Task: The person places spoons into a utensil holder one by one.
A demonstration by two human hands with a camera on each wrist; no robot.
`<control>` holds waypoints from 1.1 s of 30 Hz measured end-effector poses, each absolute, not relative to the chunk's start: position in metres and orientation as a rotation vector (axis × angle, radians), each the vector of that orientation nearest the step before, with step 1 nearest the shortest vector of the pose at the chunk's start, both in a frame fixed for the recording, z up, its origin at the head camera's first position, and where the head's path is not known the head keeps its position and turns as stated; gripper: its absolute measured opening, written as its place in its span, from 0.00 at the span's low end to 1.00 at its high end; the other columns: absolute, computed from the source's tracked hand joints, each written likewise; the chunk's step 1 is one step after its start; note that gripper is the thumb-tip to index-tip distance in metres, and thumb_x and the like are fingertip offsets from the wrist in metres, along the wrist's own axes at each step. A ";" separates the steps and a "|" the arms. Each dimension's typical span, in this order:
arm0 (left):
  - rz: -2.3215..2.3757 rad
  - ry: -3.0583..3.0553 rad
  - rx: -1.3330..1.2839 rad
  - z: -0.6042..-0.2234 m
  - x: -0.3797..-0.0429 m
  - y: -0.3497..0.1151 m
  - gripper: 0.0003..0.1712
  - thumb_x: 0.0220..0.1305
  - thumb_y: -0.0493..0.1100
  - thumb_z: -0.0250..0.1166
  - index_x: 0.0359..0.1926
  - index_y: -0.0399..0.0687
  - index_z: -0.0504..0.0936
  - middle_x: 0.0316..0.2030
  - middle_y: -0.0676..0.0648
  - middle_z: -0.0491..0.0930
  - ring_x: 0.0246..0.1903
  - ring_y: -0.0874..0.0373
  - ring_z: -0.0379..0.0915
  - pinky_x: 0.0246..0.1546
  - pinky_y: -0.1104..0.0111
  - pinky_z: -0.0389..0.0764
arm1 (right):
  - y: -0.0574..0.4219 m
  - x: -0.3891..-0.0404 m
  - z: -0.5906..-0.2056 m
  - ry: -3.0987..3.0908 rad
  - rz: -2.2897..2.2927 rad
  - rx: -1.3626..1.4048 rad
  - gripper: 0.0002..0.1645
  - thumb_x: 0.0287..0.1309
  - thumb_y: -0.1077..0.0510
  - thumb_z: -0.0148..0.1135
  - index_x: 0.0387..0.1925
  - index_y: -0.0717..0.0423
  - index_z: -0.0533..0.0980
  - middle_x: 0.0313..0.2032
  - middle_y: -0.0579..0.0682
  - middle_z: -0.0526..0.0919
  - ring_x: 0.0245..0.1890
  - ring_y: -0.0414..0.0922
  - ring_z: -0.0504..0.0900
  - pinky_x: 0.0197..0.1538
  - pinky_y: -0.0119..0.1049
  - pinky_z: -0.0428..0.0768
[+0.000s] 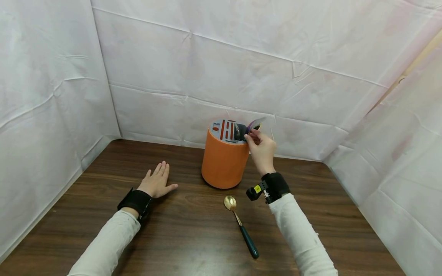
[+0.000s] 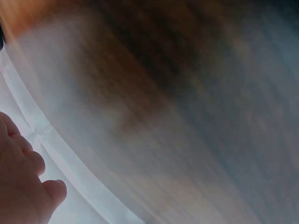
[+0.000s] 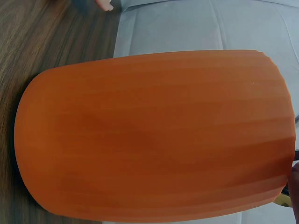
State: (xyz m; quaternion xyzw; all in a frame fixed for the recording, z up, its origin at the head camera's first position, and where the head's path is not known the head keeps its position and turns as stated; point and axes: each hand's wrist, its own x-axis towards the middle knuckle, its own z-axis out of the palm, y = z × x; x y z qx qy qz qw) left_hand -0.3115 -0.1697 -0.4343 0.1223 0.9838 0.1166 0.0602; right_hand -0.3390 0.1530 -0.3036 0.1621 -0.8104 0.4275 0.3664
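Observation:
An orange round knife block (image 1: 224, 161) with a grey slotted top (image 1: 217, 130) stands upright on the table; its side fills most of the right wrist view. At the right rim of its top, my right hand (image 1: 262, 150) pinches a small item with a purple band and a grey, blade-like piece (image 1: 257, 122); the fingers partly hide it, and I cannot tell its kind. Beside the hand, a dark flat piece (image 1: 239, 131) lies over the slots. My left hand (image 1: 156, 184) rests palm down on the table, fingers straight, left of the block.
In front of the block lies a spoon (image 1: 230, 203) with a gold bowl and a dark green handle. The dark wooden table (image 1: 186, 234) is bordered by white sheeting (image 1: 207, 69) at the back and both sides.

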 end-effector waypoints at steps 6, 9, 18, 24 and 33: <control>0.357 2.969 0.368 -0.434 -0.310 -0.169 0.50 0.64 0.62 0.48 0.68 0.29 0.40 0.68 0.31 0.35 0.68 0.39 0.31 0.61 0.41 0.39 | 0.158 -0.330 -0.309 -2.177 1.073 0.435 0.32 0.49 0.59 0.67 0.55 0.67 0.70 0.47 0.61 0.79 0.46 0.51 0.79 0.49 0.35 0.76; 0.357 2.965 0.370 -0.435 -0.311 -0.168 0.50 0.64 0.63 0.48 0.68 0.29 0.39 0.68 0.31 0.35 0.68 0.39 0.30 0.61 0.41 0.38 | 0.164 -0.323 -0.316 -2.196 1.036 0.482 0.34 0.49 0.59 0.67 0.57 0.67 0.68 0.50 0.62 0.76 0.51 0.50 0.76 0.53 0.34 0.73; 0.353 2.962 0.367 -0.432 -0.311 -0.168 0.50 0.64 0.63 0.48 0.68 0.29 0.39 0.68 0.31 0.35 0.68 0.39 0.30 0.60 0.40 0.38 | 0.183 -0.299 -0.347 -2.419 0.940 0.529 0.35 0.55 0.56 0.62 0.61 0.68 0.63 0.58 0.65 0.69 0.57 0.57 0.70 0.57 0.47 0.68; 0.348 2.960 0.370 -0.433 -0.312 -0.169 0.50 0.64 0.63 0.47 0.68 0.30 0.39 0.68 0.32 0.35 0.68 0.39 0.30 0.60 0.40 0.37 | 0.184 -0.285 -0.372 -2.593 0.902 0.557 0.38 0.55 0.55 0.61 0.62 0.67 0.60 0.61 0.66 0.64 0.61 0.57 0.64 0.59 0.49 0.65; 0.343 2.964 0.368 -0.435 -0.313 -0.168 0.50 0.63 0.64 0.47 0.68 0.31 0.39 0.69 0.33 0.34 0.68 0.41 0.30 0.60 0.40 0.38 | 0.180 -0.264 -0.395 -2.770 0.906 0.568 0.35 0.54 0.56 0.62 0.60 0.69 0.63 0.58 0.65 0.68 0.59 0.58 0.67 0.57 0.50 0.68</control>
